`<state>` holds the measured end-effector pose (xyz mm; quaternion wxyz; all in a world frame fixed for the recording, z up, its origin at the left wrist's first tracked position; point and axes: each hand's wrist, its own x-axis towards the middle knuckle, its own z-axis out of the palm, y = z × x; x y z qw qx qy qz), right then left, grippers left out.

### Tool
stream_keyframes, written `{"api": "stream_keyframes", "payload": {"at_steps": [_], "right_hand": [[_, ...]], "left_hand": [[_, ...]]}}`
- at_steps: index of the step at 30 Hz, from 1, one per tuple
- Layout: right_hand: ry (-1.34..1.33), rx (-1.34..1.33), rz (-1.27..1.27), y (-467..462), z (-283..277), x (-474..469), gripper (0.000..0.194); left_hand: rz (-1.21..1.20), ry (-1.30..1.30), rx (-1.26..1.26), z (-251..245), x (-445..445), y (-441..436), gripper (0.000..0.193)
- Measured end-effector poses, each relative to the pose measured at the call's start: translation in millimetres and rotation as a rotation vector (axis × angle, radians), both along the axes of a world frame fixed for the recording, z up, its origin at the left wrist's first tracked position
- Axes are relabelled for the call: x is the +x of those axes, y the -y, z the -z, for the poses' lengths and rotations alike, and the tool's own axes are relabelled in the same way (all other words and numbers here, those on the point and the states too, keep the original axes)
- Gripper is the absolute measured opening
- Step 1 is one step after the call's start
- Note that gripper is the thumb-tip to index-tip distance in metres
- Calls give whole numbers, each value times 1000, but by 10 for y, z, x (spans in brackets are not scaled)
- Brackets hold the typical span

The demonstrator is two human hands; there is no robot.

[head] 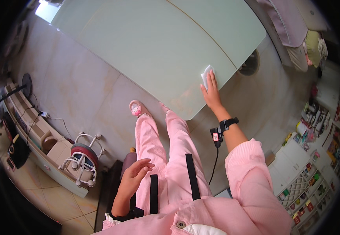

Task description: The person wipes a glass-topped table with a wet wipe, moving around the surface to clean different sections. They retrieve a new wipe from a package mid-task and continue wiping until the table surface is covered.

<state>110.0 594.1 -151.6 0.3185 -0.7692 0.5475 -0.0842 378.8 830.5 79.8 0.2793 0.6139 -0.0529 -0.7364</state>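
A pale glass-topped table (146, 55) spreads out before me, with a thin gold line (200, 25) across its surface. My right hand (212, 91) lies palm down near the table's right edge, its fingers pressing a folded white tissue or cloth (206, 75) on the glass. A black strap with a small cabled device (216, 136) is around that wrist. My left hand (136, 171) hangs in front of my left thigh, fingers loosely bent and apart, with nothing in it. The wrist below it also wears a black band (128, 213).
At left, a low cabinet (48, 158) carries cables and a white-framed wheeled stool (83, 158). A sofa with cushions (287, 26) stands at the upper right. White shelving (293, 188) with many small items lines the right. A dark round base (250, 63) shows under the table.
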Motion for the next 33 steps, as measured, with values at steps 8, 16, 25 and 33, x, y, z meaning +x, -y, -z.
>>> {"api": "stream_keyframes", "payload": {"at_steps": [8, 16, 25, 33], "right_hand": [[-140, -52, -145, -738, 107, 644, 72], [-169, 123, -296, -1120, -44, 444, 71], [-252, -121, 73, -324, 183, 18, 72], [-184, -13, -119, -720, 19, 129, 73]], "left_hand": [[110, -5, 122, 115, 130, 53, 29], [81, -3, 116, 118, 148, 68, 31], [30, -12, 119, 154, 115, 32, 32], [2, -41, 149, 222, 93, 6, 29]]}}
